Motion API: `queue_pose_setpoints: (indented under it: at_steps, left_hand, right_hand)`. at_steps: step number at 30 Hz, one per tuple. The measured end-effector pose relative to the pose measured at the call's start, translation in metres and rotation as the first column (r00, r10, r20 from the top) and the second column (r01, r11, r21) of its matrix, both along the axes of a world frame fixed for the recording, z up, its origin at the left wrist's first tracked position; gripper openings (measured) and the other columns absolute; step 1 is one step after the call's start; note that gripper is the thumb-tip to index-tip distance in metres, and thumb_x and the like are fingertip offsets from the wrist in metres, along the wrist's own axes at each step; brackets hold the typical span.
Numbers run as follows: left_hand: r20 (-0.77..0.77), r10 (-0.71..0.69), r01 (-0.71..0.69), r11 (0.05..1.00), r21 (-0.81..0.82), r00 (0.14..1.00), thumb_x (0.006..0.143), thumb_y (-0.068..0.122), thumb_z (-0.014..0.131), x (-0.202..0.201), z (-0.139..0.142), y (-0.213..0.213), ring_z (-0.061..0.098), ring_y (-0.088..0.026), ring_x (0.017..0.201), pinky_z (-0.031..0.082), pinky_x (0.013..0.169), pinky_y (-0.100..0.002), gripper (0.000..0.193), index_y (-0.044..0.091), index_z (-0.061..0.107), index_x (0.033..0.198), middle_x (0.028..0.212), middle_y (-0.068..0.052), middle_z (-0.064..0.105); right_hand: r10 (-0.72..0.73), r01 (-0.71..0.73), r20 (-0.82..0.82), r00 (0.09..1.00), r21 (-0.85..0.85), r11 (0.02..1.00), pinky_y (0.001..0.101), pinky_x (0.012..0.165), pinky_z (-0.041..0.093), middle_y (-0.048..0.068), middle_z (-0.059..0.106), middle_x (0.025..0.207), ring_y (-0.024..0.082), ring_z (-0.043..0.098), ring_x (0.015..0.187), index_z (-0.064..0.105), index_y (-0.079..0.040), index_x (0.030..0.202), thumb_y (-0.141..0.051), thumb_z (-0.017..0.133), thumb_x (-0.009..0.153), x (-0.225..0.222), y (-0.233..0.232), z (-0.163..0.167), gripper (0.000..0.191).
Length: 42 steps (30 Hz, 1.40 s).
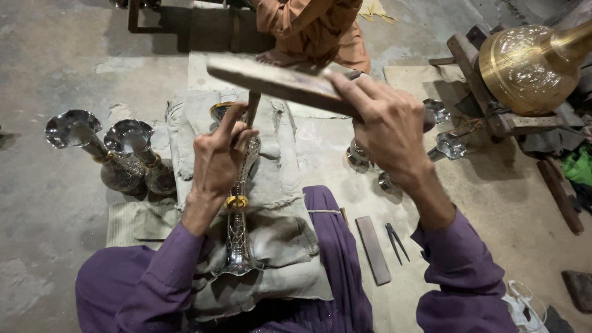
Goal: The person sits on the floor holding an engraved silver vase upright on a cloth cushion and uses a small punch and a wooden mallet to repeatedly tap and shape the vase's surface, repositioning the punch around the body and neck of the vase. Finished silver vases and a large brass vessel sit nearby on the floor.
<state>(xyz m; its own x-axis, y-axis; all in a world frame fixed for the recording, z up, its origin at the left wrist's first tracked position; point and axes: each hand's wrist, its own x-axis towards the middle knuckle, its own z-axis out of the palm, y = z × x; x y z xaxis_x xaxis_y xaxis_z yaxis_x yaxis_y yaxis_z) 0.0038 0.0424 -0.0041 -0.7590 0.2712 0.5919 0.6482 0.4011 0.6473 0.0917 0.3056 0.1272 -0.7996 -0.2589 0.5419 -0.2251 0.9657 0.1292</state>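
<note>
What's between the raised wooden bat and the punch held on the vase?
Nothing visible. The right hand holds the wooden bat raised just above the punch, which the left hand steadies on the silver vase.

Metalware workshop: concrete floor (pixel 55 55), silver vases (pixel 117 154) (engraved), brass vessel (pixel 524 61).
</note>
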Motion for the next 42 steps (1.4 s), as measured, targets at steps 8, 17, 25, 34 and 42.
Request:
queue_pose_setpoints:
  at_steps: [8,17,25,34,42]
  left_hand:
    - [-0.090,-0.026,0.028,0.999,0.020,0.996,0.105,0.012,0.067,-0.003,0.002,0.000,0.071,-0.013,0.059,0.057,0.040,-0.022,0.044,0.017,0.049,0.146,0.096,-0.012,0.079]
    - [-0.120,-0.069,0.074,0.996,0.044,0.990,0.103,0.014,0.067,0.002,0.006,-0.003,0.073,-0.011,0.065,0.058,0.048,-0.024,0.049,0.015,0.049,0.148,0.094,-0.009,0.079]
    - [-0.077,-0.048,0.049,0.999,0.009,0.996,0.102,0.017,0.068,0.003,0.010,-0.002,0.071,-0.012,0.059,0.058,0.044,-0.026,0.046,0.016,0.051,0.145,0.090,-0.008,0.079]
    - [-0.071,-0.066,0.069,0.997,0.028,0.995,0.100,0.018,0.069,0.005,0.018,-0.004,0.075,-0.016,0.065,0.060,0.051,-0.031,0.047,0.016,0.052,0.145,0.094,-0.010,0.080]
    - [-0.041,-0.078,0.080,0.996,0.037,0.996,0.102,0.021,0.066,0.004,0.017,-0.004,0.076,-0.016,0.065,0.061,0.051,-0.031,0.045,0.016,0.052,0.145,0.093,-0.011,0.080]
  right_hand:
    - [-0.030,0.032,-0.063,0.998,0.036,0.999,0.0350,0.067,0.057,0.001,0.075,0.105,0.019,0.071,0.081,0.057,-0.024,0.147,-0.009,0.072,0.096,0.003,-0.003,0.003,0.055]
    - [0.037,-0.052,-0.081,0.996,-0.185,0.981,0.0370,0.067,0.060,0.008,0.074,0.109,0.020,0.072,0.084,0.051,-0.018,0.150,0.000,0.067,0.094,0.002,0.002,-0.004,0.061]
    - [0.070,-0.064,0.012,0.997,-0.288,0.956,0.0344,0.072,0.062,0.009,0.073,0.108,0.019,0.071,0.083,0.050,-0.018,0.150,-0.003,0.065,0.094,-0.001,0.008,-0.014,0.059]
    - [0.044,-0.006,0.090,0.995,-0.385,0.923,0.0349,0.063,0.057,0.012,0.074,0.106,0.022,0.069,0.076,0.051,-0.014,0.148,-0.001,0.065,0.093,-0.004,0.005,-0.014,0.058]
    - [0.134,-0.118,0.017,0.991,-0.378,0.918,0.0352,0.074,0.061,0.008,0.074,0.107,0.020,0.072,0.086,0.051,-0.015,0.148,0.003,0.060,0.090,-0.007,-0.001,-0.012,0.061]
